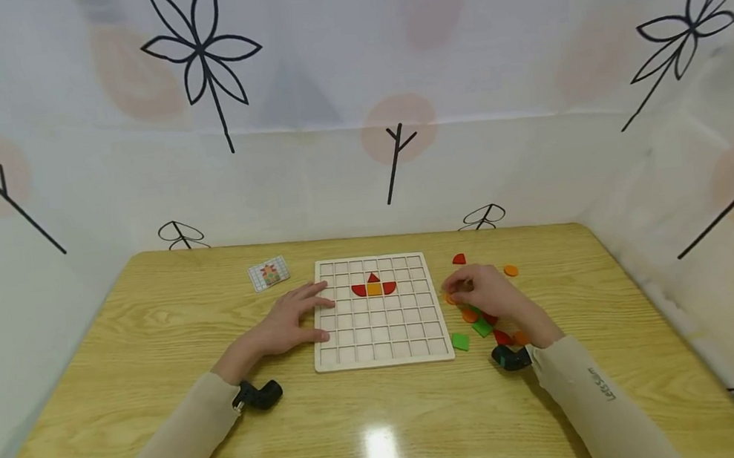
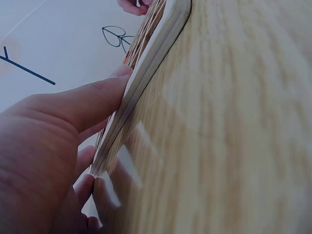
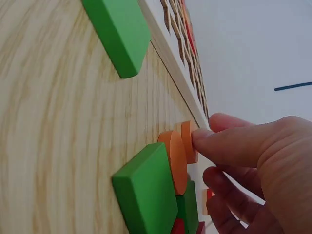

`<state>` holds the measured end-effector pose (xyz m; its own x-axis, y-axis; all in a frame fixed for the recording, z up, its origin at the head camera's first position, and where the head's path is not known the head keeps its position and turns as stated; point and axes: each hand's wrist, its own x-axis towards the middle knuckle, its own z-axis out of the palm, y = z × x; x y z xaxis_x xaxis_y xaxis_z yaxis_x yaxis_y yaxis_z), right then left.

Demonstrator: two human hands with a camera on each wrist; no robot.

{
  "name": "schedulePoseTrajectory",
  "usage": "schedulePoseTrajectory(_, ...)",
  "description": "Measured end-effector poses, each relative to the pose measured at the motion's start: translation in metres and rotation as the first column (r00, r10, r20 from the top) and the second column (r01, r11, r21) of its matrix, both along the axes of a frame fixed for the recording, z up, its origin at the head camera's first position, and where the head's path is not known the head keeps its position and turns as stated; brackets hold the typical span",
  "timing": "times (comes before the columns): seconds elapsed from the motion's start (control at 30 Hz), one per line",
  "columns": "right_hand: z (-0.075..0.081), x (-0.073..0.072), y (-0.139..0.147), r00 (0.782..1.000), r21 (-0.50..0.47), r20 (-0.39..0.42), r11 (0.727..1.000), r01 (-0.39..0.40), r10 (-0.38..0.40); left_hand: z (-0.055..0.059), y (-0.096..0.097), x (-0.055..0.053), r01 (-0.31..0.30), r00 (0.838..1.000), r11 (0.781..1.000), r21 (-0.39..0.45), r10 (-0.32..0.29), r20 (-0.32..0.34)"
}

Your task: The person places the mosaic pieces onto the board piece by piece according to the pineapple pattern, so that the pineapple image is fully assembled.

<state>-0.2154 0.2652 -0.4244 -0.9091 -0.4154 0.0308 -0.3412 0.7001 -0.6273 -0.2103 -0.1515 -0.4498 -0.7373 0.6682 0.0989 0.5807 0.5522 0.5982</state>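
Toward the desk's (image 1: 315, 436) far edge, the spread left hand (image 1: 286, 321) touches a board (image 1: 380, 334); only the wrist view shows the right hand's (image 1: 491, 294) thumb meeting an orange disc (image 3: 187, 139), grip unclear.

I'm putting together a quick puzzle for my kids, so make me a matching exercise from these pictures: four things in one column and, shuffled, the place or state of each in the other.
Column one
1. picture card
2. triangle
3. left hand
4. right hand

Column two
A. red, set on the board
B. touching an orange disc
C. left of the board, not touching it
D. touching the board's left edge

Right pairs: 1-C, 2-A, 3-D, 4-B
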Motion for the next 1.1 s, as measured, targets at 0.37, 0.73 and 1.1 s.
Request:
schedulePoseTrajectory(0.37,-0.002,0.001,-0.002,1.000,0.029,-0.004,0.999,-0.017,0.017,-0.002,0.000,0.000,-0.001,1.000,1.000,-0.014,0.001,0.003)
schedulePoseTrajectory(0.73,0.003,0.001,-0.006,1.000,0.015,-0.017,1.000,-0.018,0.018,-0.002,0.000,-0.001,0.000,1.000,1.000,-0.008,0.000,0.008)
schedulePoseTrajectory(1.1,-0.004,-0.002,-0.040,0.989,-0.127,-0.147,0.992,-0.022,0.003,-0.004,-0.001,-0.001,0.002,1.000,1.000,0.006,-0.002,-0.013)
